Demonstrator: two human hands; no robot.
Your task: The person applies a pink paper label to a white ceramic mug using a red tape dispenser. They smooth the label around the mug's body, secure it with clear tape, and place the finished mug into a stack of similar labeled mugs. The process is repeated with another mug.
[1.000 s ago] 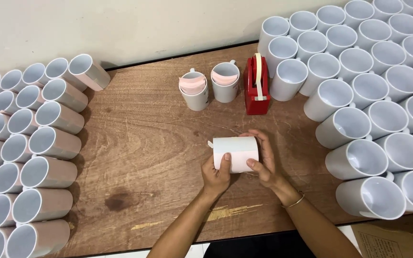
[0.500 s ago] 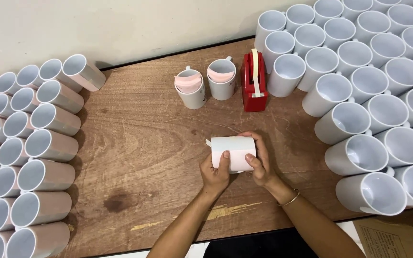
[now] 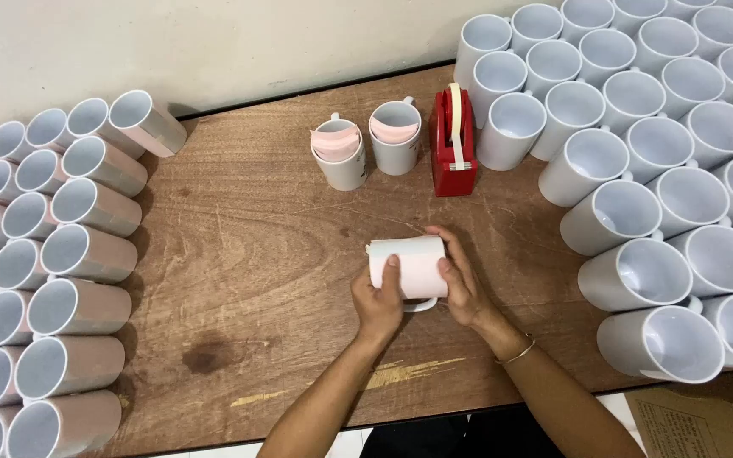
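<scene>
Head view: a white mug (image 3: 409, 265) wrapped in a pale pink sheet is held on its side over the middle of the wooden desk (image 3: 248, 254). Its long axis runs left to right, with the handle turned down toward the person and showing below the body. Which end is the mouth cannot be told. The left hand (image 3: 379, 301) is closed on the mug's left part, thumb laid up across the wrap. The right hand (image 3: 461, 284) is closed on the right end, fingers curled over the top edge. Both grips are narrow, shut on the mug.

Behind it, two upright mugs (image 3: 366, 148) with pink sheets rolled inside are stood side by side, just left of a red tape dispenser (image 3: 454, 144). Wrapped mugs lying on their sides (image 3: 53, 280) are stacked along the left edge. Plain white mugs (image 3: 655, 161) are packed on the right. A cardboard box corner (image 3: 706, 424) is seen at bottom right.
</scene>
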